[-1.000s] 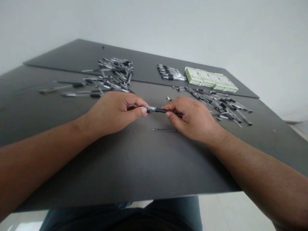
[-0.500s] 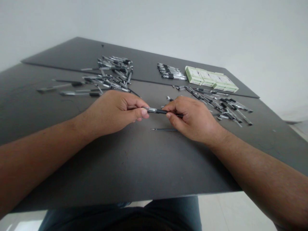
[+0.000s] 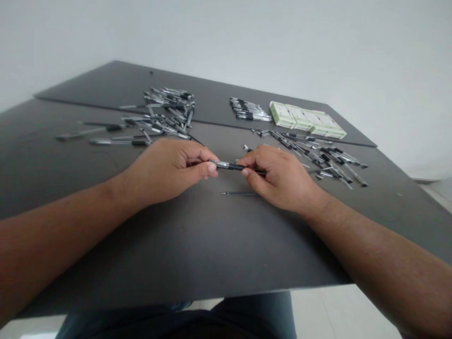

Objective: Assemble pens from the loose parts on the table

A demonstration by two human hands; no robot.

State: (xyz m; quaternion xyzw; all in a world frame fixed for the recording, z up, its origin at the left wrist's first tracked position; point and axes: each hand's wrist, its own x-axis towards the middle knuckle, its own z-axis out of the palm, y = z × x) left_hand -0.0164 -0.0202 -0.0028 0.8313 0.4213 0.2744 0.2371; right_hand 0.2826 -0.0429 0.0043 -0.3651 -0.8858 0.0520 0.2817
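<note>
A pen (image 3: 227, 165) with a clear part and a black grip lies level between my two hands, above the middle of the table. My left hand (image 3: 180, 167) pinches its left end between thumb and fingers. The black part at the right is pinched by my right hand (image 3: 278, 176), whose fingers hide the rest of it. Just below, a thin dark refill (image 3: 238, 193) rests on the table, its right end hidden by my right hand.
Loose pens (image 3: 169, 110) are heaped at the back left of the grey table (image 3: 212, 254). A neat row of pens (image 3: 249, 110) lies beside green-and-white boxes (image 3: 307, 117) at the back. More scattered pens and parts (image 3: 332, 162) lie at the right.
The view has shifted slightly, so the table and pens appear a little lower. Both hands keep their hold on the pen, with hardly any other change.
</note>
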